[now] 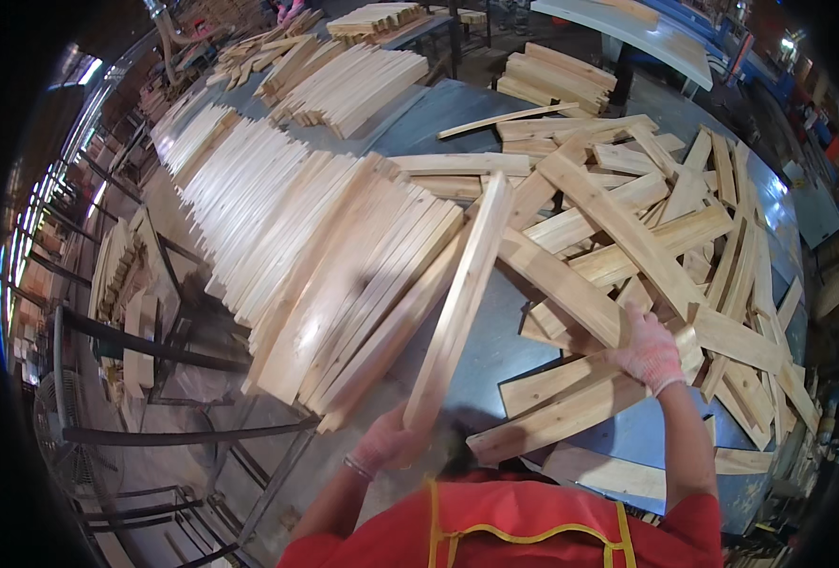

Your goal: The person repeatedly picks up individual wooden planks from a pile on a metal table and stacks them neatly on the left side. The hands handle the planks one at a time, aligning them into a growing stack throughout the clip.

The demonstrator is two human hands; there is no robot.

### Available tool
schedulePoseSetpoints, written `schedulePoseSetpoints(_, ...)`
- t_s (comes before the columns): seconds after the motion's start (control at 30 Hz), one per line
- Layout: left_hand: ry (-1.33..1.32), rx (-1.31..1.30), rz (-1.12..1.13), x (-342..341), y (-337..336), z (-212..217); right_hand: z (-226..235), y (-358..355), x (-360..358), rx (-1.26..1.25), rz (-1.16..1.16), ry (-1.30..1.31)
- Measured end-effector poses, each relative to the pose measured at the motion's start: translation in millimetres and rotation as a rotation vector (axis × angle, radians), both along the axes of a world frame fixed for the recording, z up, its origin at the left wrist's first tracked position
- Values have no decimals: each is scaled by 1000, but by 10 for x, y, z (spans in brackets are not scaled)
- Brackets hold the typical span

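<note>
My left hand (389,443), in a pinkish work glove, is closed round the near end of a long, narrow wooden board (462,303). That board slants up and away, beside a long row of boards (344,246) stacked on edge. My right hand (649,350), gloved alike, lies over a second wooden board (562,417) at the near side of a loose pile and grips its upper edge. Part of its grip is hidden by the hand itself. Around it lie crisscrossed boards (628,227) at many angles.
The boards rest on a blue-grey metal table (486,360). Further stacks of boards (353,85) stand at the far left, and another stack (557,76) at the far middle. Dark metal rails (154,346) and a floor fan (57,407) are on the left.
</note>
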State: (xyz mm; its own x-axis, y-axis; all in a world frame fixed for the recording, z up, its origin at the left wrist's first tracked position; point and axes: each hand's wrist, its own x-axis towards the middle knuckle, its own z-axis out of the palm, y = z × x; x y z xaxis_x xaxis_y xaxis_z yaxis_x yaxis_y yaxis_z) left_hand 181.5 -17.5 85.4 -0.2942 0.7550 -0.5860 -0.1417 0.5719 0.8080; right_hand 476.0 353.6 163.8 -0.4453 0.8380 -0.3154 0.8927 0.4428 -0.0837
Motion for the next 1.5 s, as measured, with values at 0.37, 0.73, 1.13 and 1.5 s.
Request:
schedulePoseSetpoints(0.37, 1216, 197, -85, -487, -503, -658, -1263, -400, 897, 270, -370, -4)
schedulePoseSetpoints(0.73, 1579, -271, -487, -473, -163, -496, -974, -742, 1016, -238, -324, 529)
schedulePoseSetpoints(1.13, 1451, -19, -506, -220, 364, 568, -1288, -1226, 678, -332, -464, 857)
schedulePoseSetpoints(1.5, 1417, 289, -472, -635, 290, 1201, 271, -1140, -654, 630, 596, 674)
